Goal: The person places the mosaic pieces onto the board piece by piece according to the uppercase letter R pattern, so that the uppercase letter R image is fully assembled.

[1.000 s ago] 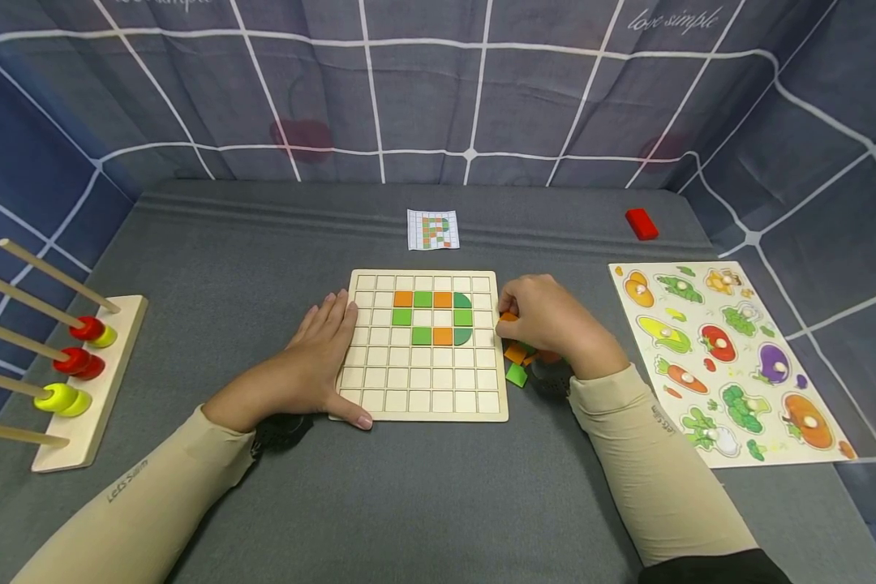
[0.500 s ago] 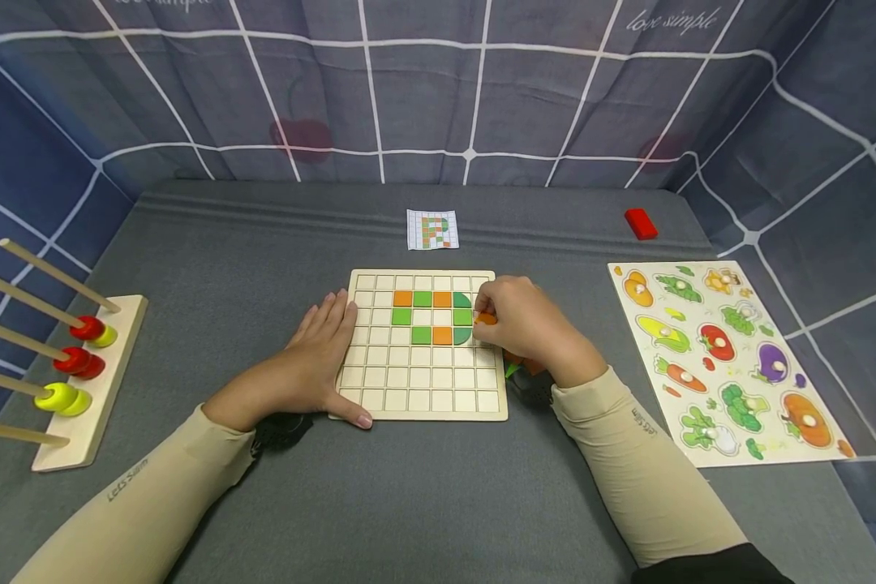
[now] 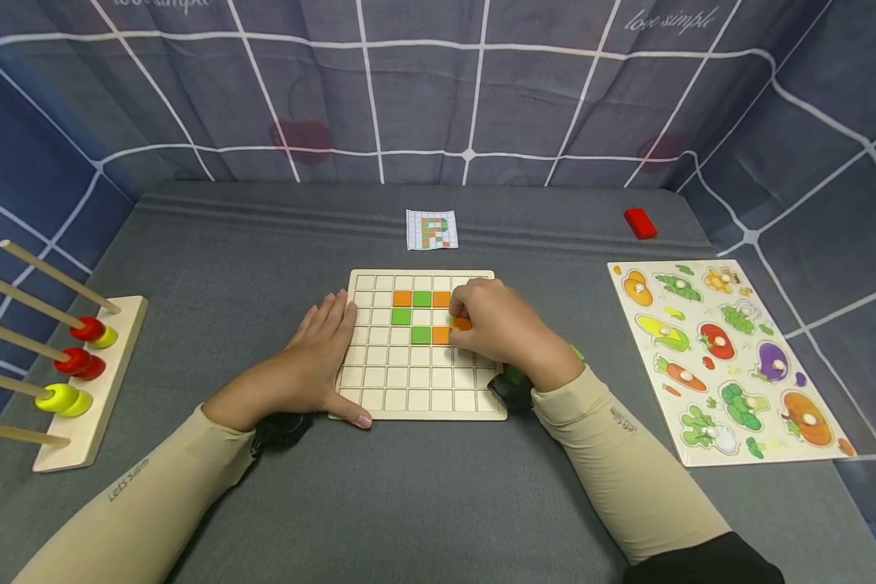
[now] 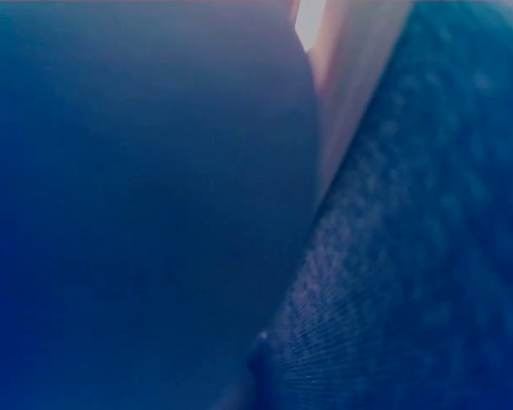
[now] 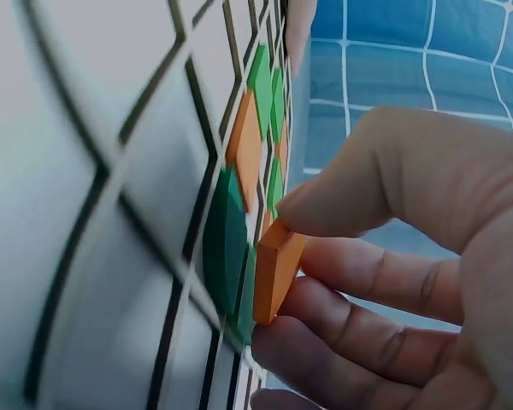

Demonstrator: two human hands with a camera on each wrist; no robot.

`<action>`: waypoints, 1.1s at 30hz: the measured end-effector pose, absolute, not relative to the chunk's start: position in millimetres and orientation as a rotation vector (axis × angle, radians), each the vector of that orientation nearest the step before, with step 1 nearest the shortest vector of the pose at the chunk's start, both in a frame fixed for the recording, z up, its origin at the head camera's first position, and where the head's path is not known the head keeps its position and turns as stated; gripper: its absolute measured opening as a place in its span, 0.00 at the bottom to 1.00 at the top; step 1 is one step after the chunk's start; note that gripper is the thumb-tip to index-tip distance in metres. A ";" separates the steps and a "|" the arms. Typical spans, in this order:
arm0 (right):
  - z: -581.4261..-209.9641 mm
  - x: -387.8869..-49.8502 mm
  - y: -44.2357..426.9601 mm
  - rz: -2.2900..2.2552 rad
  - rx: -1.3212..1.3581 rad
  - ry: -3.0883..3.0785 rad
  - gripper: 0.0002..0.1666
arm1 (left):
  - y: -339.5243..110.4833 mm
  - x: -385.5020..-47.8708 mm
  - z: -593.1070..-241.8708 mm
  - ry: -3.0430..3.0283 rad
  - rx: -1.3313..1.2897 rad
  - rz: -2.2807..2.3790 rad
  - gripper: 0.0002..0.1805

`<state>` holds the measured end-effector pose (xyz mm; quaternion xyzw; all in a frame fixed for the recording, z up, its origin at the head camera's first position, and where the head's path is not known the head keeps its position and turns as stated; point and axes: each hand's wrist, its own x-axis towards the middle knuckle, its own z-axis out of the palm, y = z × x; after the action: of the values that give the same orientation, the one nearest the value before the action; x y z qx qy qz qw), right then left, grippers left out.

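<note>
My left hand (image 3: 302, 365) lies flat with straight fingers along the left edge of a wooden grid board (image 3: 387, 401). My right hand (image 3: 511, 324) is over the board's right half and pinches an orange square tile (image 5: 278, 269) between thumb and fingers. In the right wrist view this tile is tilted, just beside the dark green rounded tile (image 5: 225, 248). Orange tiles (image 3: 403, 299) and green tiles (image 3: 401, 316) sit in the grid. The right hand hides the pattern's right column in the head view. The left wrist view is dark and blurred.
A pattern card (image 3: 431, 230) lies behind the board. On the left stands a peg stacker (image 3: 109, 389) with red and yellow beads. A vegetable puzzle board (image 3: 740, 373) and a red block (image 3: 641, 224) are on the right. A green tile (image 3: 578, 352) shows past the right wrist.
My right hand has moved left from the loose tiles beside the board to above the pattern's right column, carrying the orange tile. The left hand has stayed in place.
</note>
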<state>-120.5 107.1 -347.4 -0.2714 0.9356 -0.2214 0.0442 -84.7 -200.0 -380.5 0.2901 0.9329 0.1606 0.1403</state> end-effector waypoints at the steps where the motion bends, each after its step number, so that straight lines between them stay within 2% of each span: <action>1: -347.2 -120.4 104.1 -0.675 -0.845 2.857 0.10 | -199.8 -84.9 -380.9 2.695 0.836 0.465 0.93; 14: -348.8 -119.2 62.8 -0.691 -1.092 2.796 0.07 | -199.5 -86.2 -382.2 2.682 0.809 0.420 0.94; 33: -358.5 -119.3 44.2 -0.769 -1.184 2.786 0.08 | -199.7 -86.9 -382.1 2.678 0.805 0.408 0.95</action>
<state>-119.3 44.2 -358.5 -0.3791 0.8919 -0.2462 0.0094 -86.9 -199.7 -382.1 0.2812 0.9359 0.1426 0.1574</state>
